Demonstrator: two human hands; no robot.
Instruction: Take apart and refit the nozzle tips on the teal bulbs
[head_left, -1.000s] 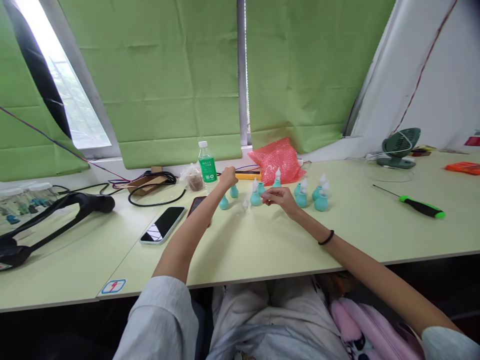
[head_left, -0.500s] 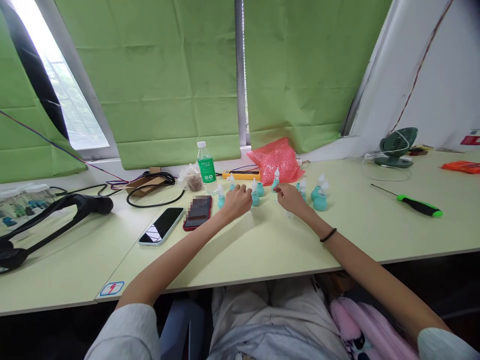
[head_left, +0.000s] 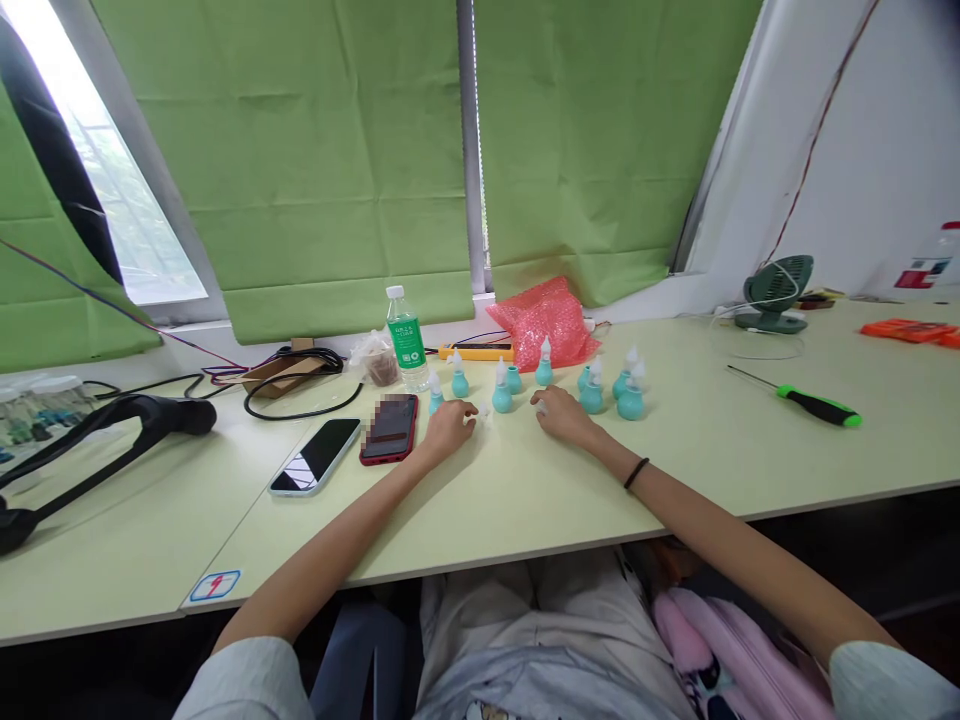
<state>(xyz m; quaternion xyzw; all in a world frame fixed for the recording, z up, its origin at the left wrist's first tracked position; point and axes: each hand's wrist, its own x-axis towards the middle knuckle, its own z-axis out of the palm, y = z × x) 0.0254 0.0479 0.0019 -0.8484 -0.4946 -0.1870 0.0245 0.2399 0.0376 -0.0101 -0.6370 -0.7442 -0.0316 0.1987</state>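
My left hand (head_left: pixel 450 428) rests low over the table, its fingertips slightly apart with nothing seen between them. Just right of them lies a small clear piece (head_left: pixel 484 411). My right hand (head_left: pixel 564 416) has its fingers pinched together near the table; what they hold is too small to tell. Between and behind my hands stand several teal bulbs with clear pointed tips, such as one (head_left: pixel 502 392) in the middle and another (head_left: pixel 544 366) behind my right hand. A teal bulb (head_left: pixel 514 380) has no tip. More tipped bulbs (head_left: pixel 631 402) stand to the right.
Left of my hands lie a red-cased phone (head_left: pixel 390 430) and a light-cased phone (head_left: pixel 316 457). Behind stand a water bottle (head_left: pixel 406 340) and pink bubble wrap (head_left: pixel 544 325). At the right are a screwdriver (head_left: pixel 821 406) and a green fan (head_left: pixel 778 292).
My left hand has moved left and down, away from the middle bulb, which now shows with a clear tip. My right hand has shifted slightly left and lower. The view has turned slightly.
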